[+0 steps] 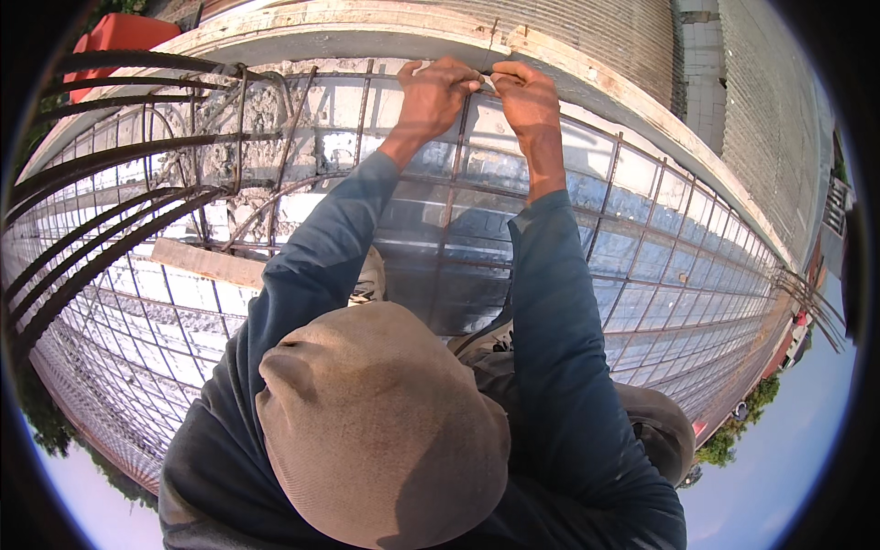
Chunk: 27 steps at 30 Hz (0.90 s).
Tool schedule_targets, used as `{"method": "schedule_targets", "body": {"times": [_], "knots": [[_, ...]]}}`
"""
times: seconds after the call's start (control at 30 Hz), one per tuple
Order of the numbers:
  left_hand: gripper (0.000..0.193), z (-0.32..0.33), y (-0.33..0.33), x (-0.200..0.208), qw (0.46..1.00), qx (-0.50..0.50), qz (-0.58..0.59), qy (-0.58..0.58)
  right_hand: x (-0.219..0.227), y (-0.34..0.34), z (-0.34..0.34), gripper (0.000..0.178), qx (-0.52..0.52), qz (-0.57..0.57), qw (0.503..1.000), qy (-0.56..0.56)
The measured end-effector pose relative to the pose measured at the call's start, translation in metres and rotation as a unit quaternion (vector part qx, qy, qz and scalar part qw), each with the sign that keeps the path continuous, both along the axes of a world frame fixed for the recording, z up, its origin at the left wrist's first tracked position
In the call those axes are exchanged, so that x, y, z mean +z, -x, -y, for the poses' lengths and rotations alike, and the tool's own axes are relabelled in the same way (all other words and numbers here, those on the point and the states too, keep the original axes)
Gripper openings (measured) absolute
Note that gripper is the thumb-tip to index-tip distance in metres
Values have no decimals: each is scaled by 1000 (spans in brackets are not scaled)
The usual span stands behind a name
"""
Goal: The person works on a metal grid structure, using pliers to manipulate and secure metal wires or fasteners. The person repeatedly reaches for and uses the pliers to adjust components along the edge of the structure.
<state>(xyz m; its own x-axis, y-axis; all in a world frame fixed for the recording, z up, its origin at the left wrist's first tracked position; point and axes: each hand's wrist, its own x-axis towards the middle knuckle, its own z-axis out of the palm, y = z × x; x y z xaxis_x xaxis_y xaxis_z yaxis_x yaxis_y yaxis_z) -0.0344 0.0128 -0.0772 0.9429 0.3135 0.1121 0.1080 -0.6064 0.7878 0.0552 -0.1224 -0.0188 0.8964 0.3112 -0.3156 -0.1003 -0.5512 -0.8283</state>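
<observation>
Steel mesh [451,183]: I've got left hand [427,99] and right hand [528,99] pinching at its far edge, apparently on wire [493,35]; too small to confirm. I'd brace left, twist right, keep it snug.

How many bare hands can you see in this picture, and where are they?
2: the left hand and, to its right, the right hand, both at the upper edge of the metal mesh, their fingertips close together. I see no others.
</observation>
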Motion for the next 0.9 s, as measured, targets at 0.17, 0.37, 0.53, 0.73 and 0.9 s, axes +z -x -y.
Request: {"method": "schedule_targets", "body": {"times": [0.17,0.37,0.53,0.73,0.9], "knots": [[17,0,-4,8,997,26,-8,75,-13,-8,6,24,12,-18,1000,-16],[30,10,-4,6,993,116,16,27,-5,-4,3,23,10,-15,999,-49],[27,18,-4,1,996,92,7,-17,-8,-8,7,22,35,14,999,-25],[17,13,-11,-1,998,47,-42,0,-17,-5,11,21,103,164,979,61],[19,4,-6,8,997,3,-73,22,-11,10,11,18,111,235,960,102]]}}
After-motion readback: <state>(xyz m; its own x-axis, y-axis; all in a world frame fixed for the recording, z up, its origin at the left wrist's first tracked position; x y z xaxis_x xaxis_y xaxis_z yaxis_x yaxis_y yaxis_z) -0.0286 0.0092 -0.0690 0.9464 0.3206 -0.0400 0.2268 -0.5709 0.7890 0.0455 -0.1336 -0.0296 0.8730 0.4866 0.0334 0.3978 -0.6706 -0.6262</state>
